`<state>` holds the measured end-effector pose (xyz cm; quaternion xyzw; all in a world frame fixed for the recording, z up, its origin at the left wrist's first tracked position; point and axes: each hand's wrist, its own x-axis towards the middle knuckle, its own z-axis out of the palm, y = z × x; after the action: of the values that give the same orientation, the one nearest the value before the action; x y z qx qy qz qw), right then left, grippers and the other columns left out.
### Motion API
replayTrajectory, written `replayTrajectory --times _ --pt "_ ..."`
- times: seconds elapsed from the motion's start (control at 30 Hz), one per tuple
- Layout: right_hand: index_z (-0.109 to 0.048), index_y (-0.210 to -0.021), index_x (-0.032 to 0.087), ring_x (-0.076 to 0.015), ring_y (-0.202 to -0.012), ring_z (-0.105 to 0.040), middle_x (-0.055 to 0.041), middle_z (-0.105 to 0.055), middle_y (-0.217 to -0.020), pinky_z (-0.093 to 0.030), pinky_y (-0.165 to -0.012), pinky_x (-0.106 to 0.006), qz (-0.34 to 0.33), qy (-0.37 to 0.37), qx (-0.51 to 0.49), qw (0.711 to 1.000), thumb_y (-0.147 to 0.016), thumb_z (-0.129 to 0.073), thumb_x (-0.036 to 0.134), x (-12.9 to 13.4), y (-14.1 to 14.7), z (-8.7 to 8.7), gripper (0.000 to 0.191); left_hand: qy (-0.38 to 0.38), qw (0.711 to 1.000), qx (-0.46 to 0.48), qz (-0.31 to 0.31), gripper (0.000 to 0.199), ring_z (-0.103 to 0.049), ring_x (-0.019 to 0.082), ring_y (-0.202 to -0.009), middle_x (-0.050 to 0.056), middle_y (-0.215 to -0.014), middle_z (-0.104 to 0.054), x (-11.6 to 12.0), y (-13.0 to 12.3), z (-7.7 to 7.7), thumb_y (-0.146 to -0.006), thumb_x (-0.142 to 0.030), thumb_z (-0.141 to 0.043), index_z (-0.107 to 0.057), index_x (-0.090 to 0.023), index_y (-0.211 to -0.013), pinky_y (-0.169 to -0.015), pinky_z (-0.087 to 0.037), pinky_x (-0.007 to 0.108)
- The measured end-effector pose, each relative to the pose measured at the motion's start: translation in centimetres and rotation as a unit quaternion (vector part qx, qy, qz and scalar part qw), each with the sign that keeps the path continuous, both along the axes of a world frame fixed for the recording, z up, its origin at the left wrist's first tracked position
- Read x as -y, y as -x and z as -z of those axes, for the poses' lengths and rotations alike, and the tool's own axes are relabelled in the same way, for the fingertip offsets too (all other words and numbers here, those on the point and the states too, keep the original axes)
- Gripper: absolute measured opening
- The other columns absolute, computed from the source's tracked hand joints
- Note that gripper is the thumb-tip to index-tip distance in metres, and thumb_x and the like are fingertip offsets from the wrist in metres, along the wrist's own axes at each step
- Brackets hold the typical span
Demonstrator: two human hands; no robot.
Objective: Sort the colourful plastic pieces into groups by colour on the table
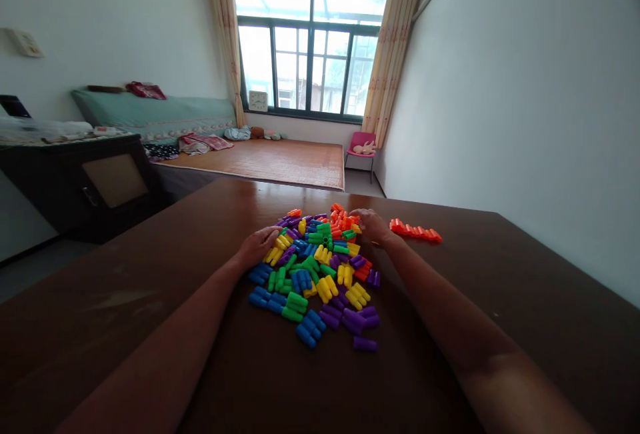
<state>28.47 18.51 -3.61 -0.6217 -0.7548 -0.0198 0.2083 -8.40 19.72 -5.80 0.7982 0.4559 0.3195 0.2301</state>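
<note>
A pile of plastic bullet-shaped building blocks (325,257) in blue, green, yellow, purple and orange lies on the dark brown table (430,361). My left hand (259,246) rests at the pile's left edge, fingers stretched over the yellow blocks (278,249). At the far right of the heap, my right hand (373,223) reaches with extended fingers to the orange blocks (341,221), touching them; its fingertips are partly hidden. Right of that hand, a joined row of orange blocks (416,231) lies apart from the pile. A single purple block (365,344) lies nearest to me.
Beyond the table stands a bed (285,157) with a woven mat and folded cloths. A dark cabinet (75,187) is at the left. A pink chair (362,143) with a plush toy stands by the right wall, near the window.
</note>
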Motion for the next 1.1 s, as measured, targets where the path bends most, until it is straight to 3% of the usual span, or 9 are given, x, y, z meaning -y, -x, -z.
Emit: replayTrajectory --times 0.17,0.33,0.53,0.7,0.8,0.9,1.0,1.1 --pt "-0.062 -0.117 0.022 -0.0213 -0.099 -0.060 -0.0086 -0.067 -0.112 -0.044 -0.088 -0.030 0.025 0.023 0.027 0.999 -0.084 -0.061 0.033 -1.0 2.6 -0.2 0.035 -0.013 1.000 0.019 0.004 0.062 -0.062 0.027 -0.108 0.009 -0.120 -0.066 -0.1 0.1 0.3 -0.085 -0.062 -0.037 -0.066 -0.017 -0.116 -0.093 -0.048 0.036" --pt "-0.069 -0.095 0.021 -0.0185 -0.089 -0.062 -0.0068 -0.068 -0.100 -0.044 -0.080 -0.026 0.022 0.020 0.002 1.000 -0.079 -0.066 0.035 -0.7 3.3 -1.2 0.021 -0.020 1.000 0.020 0.005 0.061 -0.063 0.026 -0.104 0.009 -0.116 -0.068 0.1 0.1 0.3 -0.085 -0.062 -0.037 -0.067 -0.017 -0.114 -0.092 -0.049 0.035" --pt "-0.064 -0.088 0.020 -0.0158 -0.066 -0.060 -0.0036 -0.068 -0.077 -0.042 -0.062 -0.026 0.052 -0.030 -0.110 0.992 -0.084 -0.056 0.045 1.9 0.4 -2.7 0.027 -0.022 1.000 0.018 0.010 0.062 -0.062 0.026 -0.108 0.010 -0.119 -0.067 -0.1 0.1 0.4 -0.086 -0.061 -0.036 -0.066 -0.015 -0.115 -0.094 -0.048 0.035" --pt "-0.064 -0.095 0.020 -0.0148 -0.063 -0.060 -0.0028 -0.069 -0.076 -0.044 -0.058 -0.025 0.058 0.003 -0.193 0.980 -0.083 -0.055 0.042 5.2 -3.5 -1.5 0.026 -0.033 0.999 0.005 0.014 0.060 -0.060 0.027 -0.111 0.011 -0.121 -0.065 -0.4 0.1 0.7 -0.087 -0.058 -0.036 -0.066 -0.013 -0.114 -0.098 -0.045 0.036" --pt "-0.064 -0.094 0.019 -0.0156 -0.066 -0.062 -0.0042 -0.069 -0.079 -0.048 -0.059 -0.026 0.055 0.083 -0.292 0.951 -0.080 -0.059 0.040 6.7 -5.0 0.1 0.026 -0.042 0.999 -0.001 0.015 0.059 -0.059 0.026 -0.114 0.012 -0.122 -0.065 -0.5 0.1 0.8 -0.087 -0.057 -0.037 -0.066 -0.013 -0.115 -0.100 -0.044 0.036" --pt "-0.063 -0.099 0.017 -0.0164 -0.072 -0.063 -0.0057 -0.069 -0.083 -0.052 -0.063 -0.027 0.034 0.160 -0.414 0.895 -0.075 -0.066 0.039 7.6 -5.5 1.1 0.032 -0.047 0.999 -0.005 0.014 0.057 -0.058 0.026 -0.115 0.011 -0.123 -0.064 -0.6 0.2 0.9 -0.087 -0.056 -0.037 -0.066 -0.015 -0.114 -0.101 -0.043 0.036" --pt "-0.062 -0.102 0.018 -0.0165 -0.079 -0.064 -0.0068 -0.069 -0.091 -0.053 -0.068 -0.027 0.006 0.197 -0.484 0.853 -0.073 -0.071 0.040 8.2 -5.5 0.7 0.038 -0.049 0.999 -0.006 0.017 0.056 -0.059 0.026 -0.114 0.011 -0.123 -0.064 -0.8 0.3 1.0 -0.088 -0.056 -0.038 -0.066 -0.015 -0.114 -0.101 -0.043 0.036" --pt "-0.063 -0.102 0.019 -0.0164 -0.080 -0.064 -0.0071 -0.069 -0.093 -0.052 -0.065 -0.025 0.022 0.232 -0.479 0.847 -0.074 -0.071 0.045 8.7 -6.0 -0.5 0.039 -0.053 0.998 -0.002 0.019 0.056 -0.059 0.026 -0.114 0.011 -0.122 -0.065 -0.8 0.3 1.1 -0.088 -0.056 -0.039 -0.067 -0.015 -0.113 -0.101 -0.044 0.036"
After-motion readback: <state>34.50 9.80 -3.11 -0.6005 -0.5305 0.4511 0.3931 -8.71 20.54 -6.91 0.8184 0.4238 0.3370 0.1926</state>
